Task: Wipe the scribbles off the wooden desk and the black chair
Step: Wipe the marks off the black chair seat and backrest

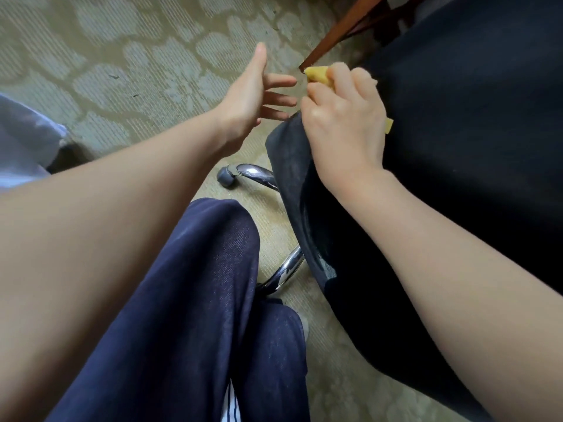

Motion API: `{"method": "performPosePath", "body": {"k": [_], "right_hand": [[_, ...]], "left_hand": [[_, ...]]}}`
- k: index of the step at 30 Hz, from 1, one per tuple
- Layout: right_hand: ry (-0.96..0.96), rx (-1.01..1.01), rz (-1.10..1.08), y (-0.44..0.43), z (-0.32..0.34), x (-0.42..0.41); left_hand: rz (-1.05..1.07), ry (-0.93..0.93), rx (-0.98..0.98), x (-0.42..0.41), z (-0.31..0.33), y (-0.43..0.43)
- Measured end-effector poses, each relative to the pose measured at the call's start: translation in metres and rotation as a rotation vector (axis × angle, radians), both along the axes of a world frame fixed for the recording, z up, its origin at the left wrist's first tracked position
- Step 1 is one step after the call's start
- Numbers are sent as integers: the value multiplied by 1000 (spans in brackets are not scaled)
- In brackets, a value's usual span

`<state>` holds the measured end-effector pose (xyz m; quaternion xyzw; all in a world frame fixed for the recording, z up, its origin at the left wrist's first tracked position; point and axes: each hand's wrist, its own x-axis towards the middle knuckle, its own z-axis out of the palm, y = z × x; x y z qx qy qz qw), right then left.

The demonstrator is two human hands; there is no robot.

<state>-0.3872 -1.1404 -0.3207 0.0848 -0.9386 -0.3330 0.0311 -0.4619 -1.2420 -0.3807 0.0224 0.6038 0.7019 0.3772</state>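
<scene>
Head view: the right hand (344, 123) curls its fingers round a yellow cloth (318, 75) at the near corner of the black chair (472, 147). The left hand (243, 102) hovers just beside it above the carpet (122, 71), fingers spread wide, holding nothing. A desk leg (329, 41) stands beyond.

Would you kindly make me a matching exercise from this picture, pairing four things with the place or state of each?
Things:
1. left hand
2. right hand
3. yellow cloth
4. grey caster

Places or states:
A. on the patterned carpet, at the end of a chrome leg
B. bunched up, peeking out past the fingers that hold it
C. fingers spread, holding nothing
D. curled round a wiping thing at the edge of the black chair

Pairs: 1-C, 2-D, 3-B, 4-A.
</scene>
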Motion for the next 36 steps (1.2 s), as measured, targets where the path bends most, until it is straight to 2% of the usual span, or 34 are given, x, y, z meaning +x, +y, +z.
{"method": "performPosePath", "body": {"k": [1, 3, 6, 9, 11, 12, 14, 16, 21, 23, 25, 29, 36], "right_hand": [[-68, -136, -62, 2, -9, -5], [-61, -105, -70, -6, -27, -16], [-241, 98, -86, -11, -40, -20], [-528, 171, -73, -7, -72, -1], [-612, 185, -108, -17, -65, 13], [-664, 203, -42, -12, -71, 29], [-648, 227, 121, 2, -88, 61], [-817, 187, 26, -2, -87, 98], [-1030, 182, -32, 14, -68, 184], [-1011, 186, -2, 22, -54, 198], [-902, 110, 53, 32, -40, 204], [-658, 107, 67, 40, -12, 208], [-245, 194, 133, 32, 18, 140]], "left_hand": [[32, 4, -34, -1, -4, -2], [53, 12, -90, 0, -12, -6], [21, 21, -133, 3, -22, -11], [-24, 44, -121, 8, -16, -12], [-55, 51, -71, 12, -6, -7], [-77, 58, -43, 13, -1, -3], [-138, 77, -4, 14, 11, 6], [-200, 103, 29, 15, 21, 16], [-277, 131, 67, 18, 23, 33], [-283, 149, 59, 17, 20, 32], [-269, 163, 36, 18, 19, 30], [-292, 171, 22, 19, 26, 30], [-316, 172, -36, 17, 36, 21]]}}
